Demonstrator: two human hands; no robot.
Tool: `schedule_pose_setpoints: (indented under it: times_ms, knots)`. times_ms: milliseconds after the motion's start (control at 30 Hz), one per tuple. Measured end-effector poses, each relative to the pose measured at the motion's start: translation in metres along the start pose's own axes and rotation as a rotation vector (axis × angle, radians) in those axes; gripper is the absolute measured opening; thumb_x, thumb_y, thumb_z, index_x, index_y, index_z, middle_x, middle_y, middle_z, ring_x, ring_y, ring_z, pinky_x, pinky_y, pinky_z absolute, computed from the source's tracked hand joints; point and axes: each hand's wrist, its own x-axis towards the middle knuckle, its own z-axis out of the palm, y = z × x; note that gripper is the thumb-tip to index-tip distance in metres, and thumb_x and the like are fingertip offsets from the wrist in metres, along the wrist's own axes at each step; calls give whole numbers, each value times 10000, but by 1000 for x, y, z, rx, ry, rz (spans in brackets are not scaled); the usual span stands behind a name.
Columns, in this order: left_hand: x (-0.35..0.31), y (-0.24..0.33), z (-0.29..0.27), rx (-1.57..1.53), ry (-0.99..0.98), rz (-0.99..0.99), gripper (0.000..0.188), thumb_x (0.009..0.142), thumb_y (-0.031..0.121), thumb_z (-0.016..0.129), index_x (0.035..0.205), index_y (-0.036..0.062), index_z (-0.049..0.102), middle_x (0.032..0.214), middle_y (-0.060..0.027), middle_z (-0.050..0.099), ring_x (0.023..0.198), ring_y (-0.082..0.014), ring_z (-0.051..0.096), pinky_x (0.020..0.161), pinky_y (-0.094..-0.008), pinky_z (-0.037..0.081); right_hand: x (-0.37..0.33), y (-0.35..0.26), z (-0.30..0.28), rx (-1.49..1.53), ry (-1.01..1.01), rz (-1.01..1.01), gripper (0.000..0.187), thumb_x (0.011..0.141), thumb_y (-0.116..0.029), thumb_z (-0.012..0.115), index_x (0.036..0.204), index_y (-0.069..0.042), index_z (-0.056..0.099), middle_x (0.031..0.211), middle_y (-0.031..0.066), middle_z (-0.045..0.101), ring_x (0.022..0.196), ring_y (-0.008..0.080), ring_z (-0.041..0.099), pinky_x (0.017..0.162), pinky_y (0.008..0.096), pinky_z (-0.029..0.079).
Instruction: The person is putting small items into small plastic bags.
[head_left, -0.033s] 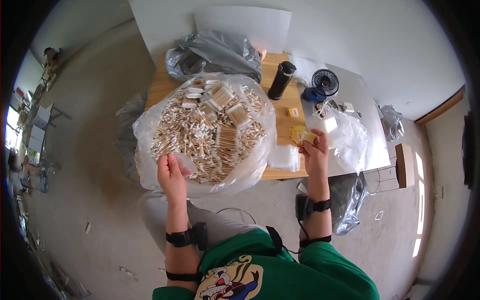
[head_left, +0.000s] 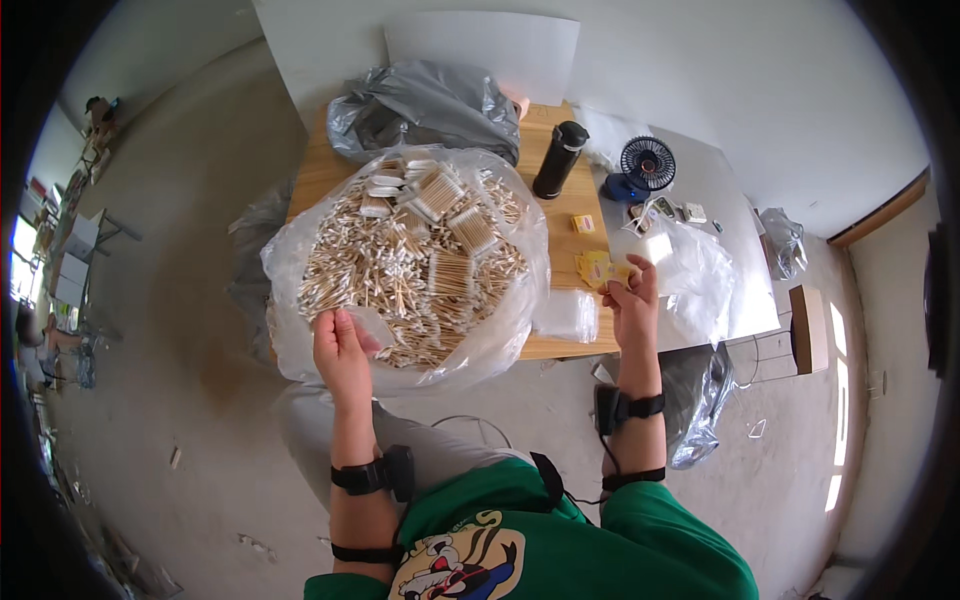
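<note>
A large clear plastic sack [head_left: 535,240] full of loose wooden-stick cotton swabs [head_left: 350,255] stands on the wooden table, with several packed bundles of swabs [head_left: 438,190] on top. At the sack's near left edge my left hand [head_left: 342,345] is closed, pinching a small clear plastic bag [head_left: 372,325]. My right hand [head_left: 635,305] is over the table's right part, thumb and forefinger apart. Its thumb tip is at a small loose pile of yellow cards [head_left: 592,268]; whether it touches them I cannot tell. A stack of clear plastic bags [head_left: 567,316] lies beside that hand.
A black bottle [head_left: 561,160] and a small yellow box [head_left: 583,224] stand beyond the cards. A blue fan [head_left: 647,165] and crumpled clear plastic [head_left: 700,275] are on the grey table at right. A grey plastic bag [head_left: 425,110] lies behind the sack.
My right thumb and forefinger have parted at the yellow cards, and the hand has shifted slightly. My left hand stays in place with the small bag.
</note>
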Motion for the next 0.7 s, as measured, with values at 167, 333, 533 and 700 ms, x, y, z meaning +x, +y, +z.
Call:
schedule_pose_setpoints:
  times_ms: [167,333,533,700]
  knots:
    - [-1,0,13,-46,-74,-46,254,984,229,430,827,37,483,637,-4,474,500,-79,486,445,-219,431,69,52,-70,-770,32,108,261,779,15,528,1039,-6,538,799,102,616,721,141,624,575,255,471]
    - [-4,-3,18,-62,-148,-102,251,986,216,422,825,30,467,651,-9,465,528,-78,464,525,-247,486,119,100,-98,-1123,-130,15,234,790,-33,507,1015,-27,573,869,182,641,830,285,635,704,354,491]
    - [-8,-4,22,-117,-244,-82,239,990,175,404,805,30,448,671,-3,428,598,-55,395,637,-296,553,139,103,-88,-1453,-221,-7,255,776,-51,512,1008,-69,615,967,183,643,969,364,590,815,415,470]
    - [-9,-5,27,-97,-230,-111,241,990,176,406,795,39,445,661,3,421,589,-54,395,621,-288,545,139,98,-68,-1524,-387,72,273,759,-49,530,1018,-88,607,1008,154,638,987,327,591,836,393,471]
